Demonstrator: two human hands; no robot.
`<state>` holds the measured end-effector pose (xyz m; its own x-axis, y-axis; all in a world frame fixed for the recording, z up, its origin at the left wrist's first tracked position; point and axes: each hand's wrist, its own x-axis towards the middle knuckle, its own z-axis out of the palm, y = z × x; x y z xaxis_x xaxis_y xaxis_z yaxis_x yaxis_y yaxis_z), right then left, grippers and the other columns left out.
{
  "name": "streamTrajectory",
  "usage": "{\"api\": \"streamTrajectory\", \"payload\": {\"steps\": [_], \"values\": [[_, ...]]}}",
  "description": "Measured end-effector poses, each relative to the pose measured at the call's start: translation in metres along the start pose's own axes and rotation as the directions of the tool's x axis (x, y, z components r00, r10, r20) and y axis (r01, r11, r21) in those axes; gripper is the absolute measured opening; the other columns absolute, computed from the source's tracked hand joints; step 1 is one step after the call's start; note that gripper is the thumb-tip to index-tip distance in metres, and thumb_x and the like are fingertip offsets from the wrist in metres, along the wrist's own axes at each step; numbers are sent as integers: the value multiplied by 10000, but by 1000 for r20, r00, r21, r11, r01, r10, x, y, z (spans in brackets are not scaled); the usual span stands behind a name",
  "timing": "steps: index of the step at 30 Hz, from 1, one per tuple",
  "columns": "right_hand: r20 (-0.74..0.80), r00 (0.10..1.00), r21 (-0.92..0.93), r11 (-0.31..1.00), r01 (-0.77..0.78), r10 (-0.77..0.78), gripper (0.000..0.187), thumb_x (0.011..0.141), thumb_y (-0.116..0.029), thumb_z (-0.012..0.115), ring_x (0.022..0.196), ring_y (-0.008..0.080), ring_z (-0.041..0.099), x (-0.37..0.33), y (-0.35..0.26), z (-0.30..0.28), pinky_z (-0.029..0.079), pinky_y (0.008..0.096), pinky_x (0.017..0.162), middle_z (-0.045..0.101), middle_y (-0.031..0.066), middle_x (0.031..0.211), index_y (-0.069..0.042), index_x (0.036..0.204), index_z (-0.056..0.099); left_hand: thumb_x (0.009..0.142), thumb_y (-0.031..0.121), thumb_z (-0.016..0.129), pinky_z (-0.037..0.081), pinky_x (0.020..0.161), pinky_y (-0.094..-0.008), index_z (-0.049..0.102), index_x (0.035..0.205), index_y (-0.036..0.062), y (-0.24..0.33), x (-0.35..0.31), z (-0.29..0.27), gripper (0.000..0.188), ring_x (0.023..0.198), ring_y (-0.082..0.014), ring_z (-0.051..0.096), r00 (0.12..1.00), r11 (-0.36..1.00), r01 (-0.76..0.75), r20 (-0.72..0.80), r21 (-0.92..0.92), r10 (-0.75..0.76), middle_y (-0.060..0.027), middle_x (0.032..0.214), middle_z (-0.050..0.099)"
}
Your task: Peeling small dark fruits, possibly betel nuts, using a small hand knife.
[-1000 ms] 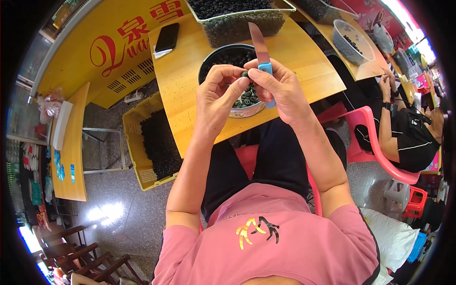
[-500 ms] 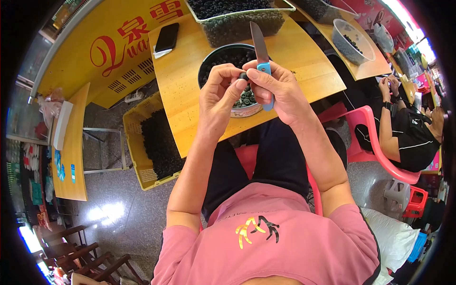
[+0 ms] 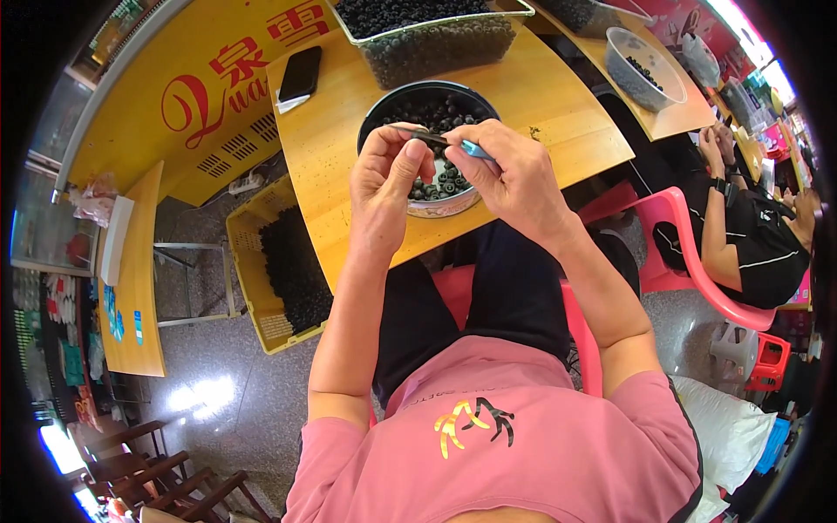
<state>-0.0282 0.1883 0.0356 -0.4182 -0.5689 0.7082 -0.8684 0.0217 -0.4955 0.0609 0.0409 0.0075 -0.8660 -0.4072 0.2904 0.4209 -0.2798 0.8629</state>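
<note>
In my right hand (image 3: 521,179) is a knife, its blue handle (image 3: 476,150) gripped between thumb and fingers. The narrow blade (image 3: 433,137) points left to the fingertips of my left hand (image 3: 381,196). My left thumb and fingers are pinched together on a small dark piece, mostly covered by the fingers and blade. Both hands are above the near side of a round tub (image 3: 436,209). Inside the tub lie many small black ring-like pieces (image 3: 443,112), and others with a greenish look (image 3: 447,183) show below my hands.
Behind the tub, a clear rectangular bin (image 3: 436,52) is heaped with black pieces. A phone (image 3: 301,73) lies on the wooden table (image 3: 558,131). A yellow crate (image 3: 270,336) of black pieces stands on the floor at left. Rightward are a translucent bowl (image 3: 641,78), a pink chair (image 3: 693,235) and a person (image 3: 757,244).
The knife has swung from blade-up to lying nearly level, with its blade now at the left fingertips. My hands have moved slightly left, and the right hand has turned over the handle.
</note>
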Motion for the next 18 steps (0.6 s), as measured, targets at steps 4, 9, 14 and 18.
{"api": "streamTrajectory", "payload": {"steps": [4,9,14,18], "values": [[13,999,-106,993,46,-45,158,862,-118,697,647,212,634,1,3,-3,483,292,547,664,91,853,-31,989,661,972,170,594,437,692,-216,561,1088,26,0,-2,4,188,739,-84,533,999,1000,13,34,-10,-13,-21,839,593],[3,989,-181,973,143,-145,174,837,-118,710,650,237,630,1,11,-2,491,323,548,660,85,833,-54,993,667,967,159,598,442,691,-222,562,1095,22,0,-3,5,191,753,-97,546,998,995,43,51,-95,-39,-32,847,595],[2,991,-223,966,132,-135,180,829,-106,703,680,252,636,3,10,-3,500,336,568,651,79,811,-72,1003,673,961,148,603,454,696,-244,566,1092,17,0,-2,3,189,766,-120,557,992,975,108,80,-193,-94,-45,855,596],[23,990,-220,965,142,-140,183,830,-104,696,700,255,639,3,11,-4,504,345,581,649,76,813,-77,1010,674,952,137,613,464,697,-259,574,1084,20,-3,-1,-1,180,767,-137,562,988,953,137,103,-271,-113,-51,866,597]]}}
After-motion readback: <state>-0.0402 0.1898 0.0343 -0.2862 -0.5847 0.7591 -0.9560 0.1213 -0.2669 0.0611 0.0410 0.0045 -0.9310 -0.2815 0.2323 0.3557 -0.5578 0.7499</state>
